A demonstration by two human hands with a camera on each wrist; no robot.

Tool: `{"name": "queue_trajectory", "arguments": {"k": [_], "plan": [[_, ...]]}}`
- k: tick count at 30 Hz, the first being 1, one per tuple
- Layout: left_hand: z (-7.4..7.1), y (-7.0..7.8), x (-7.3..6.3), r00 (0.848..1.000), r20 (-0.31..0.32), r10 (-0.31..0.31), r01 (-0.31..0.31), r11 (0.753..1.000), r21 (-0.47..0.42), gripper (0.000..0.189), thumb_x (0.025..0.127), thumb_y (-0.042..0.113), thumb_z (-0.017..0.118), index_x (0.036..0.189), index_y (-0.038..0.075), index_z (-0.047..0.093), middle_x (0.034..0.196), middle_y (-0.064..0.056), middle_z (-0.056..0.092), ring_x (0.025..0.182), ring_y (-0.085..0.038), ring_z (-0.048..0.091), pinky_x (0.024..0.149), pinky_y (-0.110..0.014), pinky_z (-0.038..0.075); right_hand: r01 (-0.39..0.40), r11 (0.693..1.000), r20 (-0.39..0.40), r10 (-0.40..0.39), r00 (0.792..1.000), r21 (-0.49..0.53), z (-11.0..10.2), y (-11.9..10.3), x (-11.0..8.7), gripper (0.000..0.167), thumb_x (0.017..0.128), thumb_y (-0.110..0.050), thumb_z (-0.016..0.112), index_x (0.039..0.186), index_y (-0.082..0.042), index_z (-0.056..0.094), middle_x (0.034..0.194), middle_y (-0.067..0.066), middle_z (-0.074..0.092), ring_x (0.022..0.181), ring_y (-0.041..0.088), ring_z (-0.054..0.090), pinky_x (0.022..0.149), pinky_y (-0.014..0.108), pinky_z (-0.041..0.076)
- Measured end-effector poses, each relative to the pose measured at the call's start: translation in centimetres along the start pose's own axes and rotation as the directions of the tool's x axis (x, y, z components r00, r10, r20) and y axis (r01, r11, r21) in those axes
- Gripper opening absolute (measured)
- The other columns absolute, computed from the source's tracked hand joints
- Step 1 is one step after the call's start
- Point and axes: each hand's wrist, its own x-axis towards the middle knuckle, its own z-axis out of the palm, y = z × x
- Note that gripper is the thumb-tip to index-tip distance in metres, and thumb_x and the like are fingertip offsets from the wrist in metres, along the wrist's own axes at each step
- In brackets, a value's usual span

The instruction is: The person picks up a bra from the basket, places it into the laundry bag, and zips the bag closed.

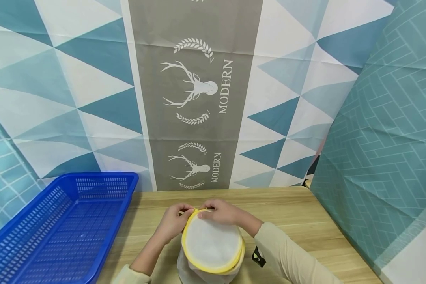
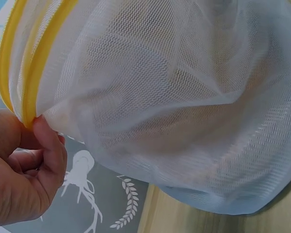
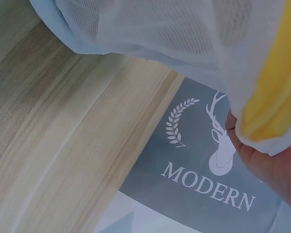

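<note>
A white mesh laundry bag [image 1: 213,244] with a round top and yellow zipper trim [image 2: 36,63] stands at the table's front. At the far edge of that round top, my left hand [image 1: 175,221] pinches the yellow trim between thumb and fingers. Close beside it, my right hand [image 1: 221,212] grips the same rim, thumb on top of the white mesh and fingers beneath. In the left wrist view the bag's mesh side hangs in loose folds. The right wrist view has the right hand [image 3: 269,162] at the lower end of the yellow trim.
A blue plastic basket [image 1: 127,201] with perforated walls stands on the left. The wooden table [image 1: 287,209] meets a patterned wall cloth [image 1: 195,130] at the back and a teal cloth [image 1: 387,157] on the right. A small black tag [image 1: 258,257] shows by the right sleeve.
</note>
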Motion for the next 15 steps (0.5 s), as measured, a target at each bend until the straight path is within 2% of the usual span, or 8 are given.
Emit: {"name": "queue_trajectory", "arguments": {"k": [8, 15], "plan": [[-0.4, 1.0, -0.2, 0.999, 0.013, -0.034, 0.034, 0.999, -0.024, 0.014, 0.092, 0.01, 0.057, 0.095, 0.001, 0.067, 0.088, -0.009, 0.062, 0.053, -0.013, 0.052, 0.046, -0.026, 0.045, 0.005, 1.0, -0.007, -0.005, 1.0, -0.009, -0.4, -0.3, -0.2, 0.026, 0.093, -0.038, 0.056, 0.107, -0.02, 0.067, 0.096, -0.005, 0.064, 0.083, 0.007, 0.056, 0.074, 0.023, 0.046], [-0.9, 1.8, -0.2, 0.999, 0.017, -0.049, 0.05, 0.997, -0.063, 0.015, 0.092, 0.008, 0.056, 0.095, -0.001, 0.067, 0.082, -0.009, 0.064, 0.054, -0.012, 0.054, 0.046, -0.025, 0.046, 0.012, 1.0, 0.016, -0.013, 1.0, 0.01, -0.8, -1.1, -0.4, 0.027, 0.094, -0.036, 0.054, 0.109, -0.018, 0.067, 0.098, -0.004, 0.065, 0.086, 0.005, 0.057, 0.076, 0.022, 0.047]]}}
